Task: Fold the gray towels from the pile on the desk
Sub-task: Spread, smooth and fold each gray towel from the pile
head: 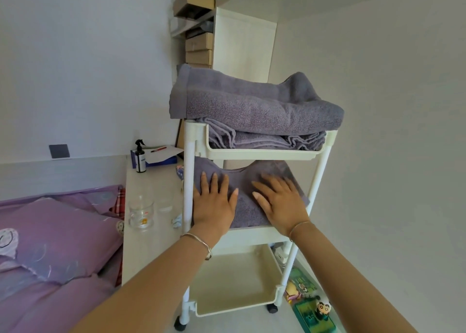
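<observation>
A white three-tier cart [254,153] stands in front of me. Its top tray holds a stack of gray towels [252,105], the upper one bulky and overhanging the rim. A folded gray towel [243,181] lies on the middle shelf. My left hand [213,204] rests flat on its left part, fingers spread. My right hand [280,201] lies flat on its right part. Neither hand grips the cloth. The bottom tray [232,282] holds nothing.
A pale desk [148,237] stands left of the cart with a glass jar [141,214], a spray bottle [140,157] and a blue box under papers [161,156]. A purple bed [50,244] lies far left. Toys [310,305] sit on the floor at right. Shelves with boxes [199,47] rise behind.
</observation>
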A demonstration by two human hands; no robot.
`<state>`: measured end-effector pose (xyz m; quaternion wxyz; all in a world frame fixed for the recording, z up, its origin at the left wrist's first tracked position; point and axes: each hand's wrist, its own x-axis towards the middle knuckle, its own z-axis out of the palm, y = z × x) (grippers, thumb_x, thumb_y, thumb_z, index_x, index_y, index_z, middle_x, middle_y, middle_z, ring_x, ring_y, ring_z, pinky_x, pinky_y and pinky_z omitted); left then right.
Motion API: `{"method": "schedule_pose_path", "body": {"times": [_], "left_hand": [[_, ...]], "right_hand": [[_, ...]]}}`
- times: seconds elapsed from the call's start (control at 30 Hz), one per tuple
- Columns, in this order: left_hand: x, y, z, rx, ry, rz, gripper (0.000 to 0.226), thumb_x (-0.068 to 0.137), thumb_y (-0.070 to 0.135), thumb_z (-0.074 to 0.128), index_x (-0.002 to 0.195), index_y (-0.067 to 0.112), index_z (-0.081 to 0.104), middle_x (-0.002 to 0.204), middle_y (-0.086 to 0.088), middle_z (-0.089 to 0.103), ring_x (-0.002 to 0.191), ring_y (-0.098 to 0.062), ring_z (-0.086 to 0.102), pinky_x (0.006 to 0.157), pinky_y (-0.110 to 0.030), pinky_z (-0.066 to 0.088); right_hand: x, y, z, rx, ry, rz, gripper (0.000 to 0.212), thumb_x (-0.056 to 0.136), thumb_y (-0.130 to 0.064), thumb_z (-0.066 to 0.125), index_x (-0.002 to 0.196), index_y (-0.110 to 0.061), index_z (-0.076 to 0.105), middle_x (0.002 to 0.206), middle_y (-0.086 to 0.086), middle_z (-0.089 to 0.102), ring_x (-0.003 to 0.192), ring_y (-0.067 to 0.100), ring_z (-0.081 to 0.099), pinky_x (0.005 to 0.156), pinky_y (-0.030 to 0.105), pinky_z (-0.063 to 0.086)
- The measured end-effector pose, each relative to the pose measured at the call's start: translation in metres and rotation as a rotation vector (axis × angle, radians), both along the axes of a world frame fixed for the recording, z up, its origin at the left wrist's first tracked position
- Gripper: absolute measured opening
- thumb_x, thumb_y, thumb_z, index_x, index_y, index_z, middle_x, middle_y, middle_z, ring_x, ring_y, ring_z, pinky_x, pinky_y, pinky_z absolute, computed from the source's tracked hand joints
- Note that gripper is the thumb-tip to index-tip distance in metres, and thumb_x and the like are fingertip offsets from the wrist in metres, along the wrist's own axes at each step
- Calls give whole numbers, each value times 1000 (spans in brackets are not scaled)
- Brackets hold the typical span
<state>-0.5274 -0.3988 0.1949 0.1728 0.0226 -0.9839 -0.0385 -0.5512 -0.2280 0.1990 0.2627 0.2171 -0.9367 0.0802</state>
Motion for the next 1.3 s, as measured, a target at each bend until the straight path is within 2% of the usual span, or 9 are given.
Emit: {"method": "schedule_pose_path", "body": {"times": [0.07, 0.13, 0.4, 0.5, 0.67, 0.73, 0.9, 1.07, 1.3], "left_hand": [[0, 1, 0, -9, -22, -17, 56, 100, 46, 12, 151, 23, 3, 159, -7, 4, 144, -35, -9, 114, -52, -3], [0, 2, 1, -20, -46, -39, 55, 100, 47, 11, 150, 26, 3, 159, -7, 3, 144, -36, -11, 114, -53, -5], [4, -3, -2, -80, -16, -63, 55, 99, 48, 12, 149, 25, 16, 158, -8, 12, 145, -35, -3, 114, -54, -3], [15, -1, -8, -92, 30, -101, 67, 94, 54, 1, 147, 22, 26, 155, -8, 22, 145, -31, 9, 114, -53, -4], [36, 6, -25, 27, 89, -269, 81, 94, 56, -6, 134, 14, 51, 138, -15, 50, 131, -35, 42, 112, -55, 19], [52, 15, -23, 118, 89, -368, 81, 93, 57, -7, 139, 15, 44, 143, -13, 45, 134, -33, 38, 114, -51, 21], [85, 44, -17, 157, 75, -573, 85, 77, 60, -15, 150, 24, 11, 158, -5, 9, 146, -26, 3, 117, -44, -1], [132, 83, -8, 191, 86, -781, 84, 77, 63, -13, 150, 26, 8, 158, -3, 9, 146, -23, 2, 118, -43, 0], [218, 130, -11, 257, 54, -1036, 86, 76, 64, -9, 150, 25, 14, 158, -2, 13, 146, -23, 7, 117, -44, 2]], "right_hand": [[3, 11, -18, -13, -168, -88, 113, 66, -77, -29, 139, -31, 44, 146, 1, 42, 134, 24, 36, 113, 36, 22], [8, 16, -32, -7, -198, -160, 117, 58, -76, -36, 146, -35, 28, 154, -1, 28, 142, 23, 22, 117, 37, 16], [16, 11, -43, -82, -204, -149, 104, 64, -75, -32, 148, -37, 16, 158, -7, 14, 146, 15, 6, 116, 27, -1], [33, 17, -49, -90, -241, -122, 95, 67, -77, -25, 148, -37, 7, 158, -10, 6, 146, 12, -1, 113, 23, -10], [89, 43, -52, -51, -260, -116, 70, 84, -69, -4, 146, -38, 6, 156, -13, 6, 146, 13, 9, 119, 29, 1], [123, 59, -48, -101, -243, -194, 61, 90, -60, 9, 146, -38, 14, 157, -11, 12, 142, 15, 21, 117, 29, 7], [196, 90, -35, -170, -203, -396, 58, 92, -56, 22, 147, -37, 19, 157, -10, 13, 141, 18, 26, 116, 31, 15], [286, 108, -22, -177, -173, -592, 55, 97, -46, 38, 148, -35, 18, 157, -10, 14, 142, 15, 22, 114, 26, 11], [415, 126, -27, -184, -130, -861, 59, 94, -54, 34, 148, -34, 21, 157, -11, 15, 142, 16, 23, 114, 27, 12]]}}
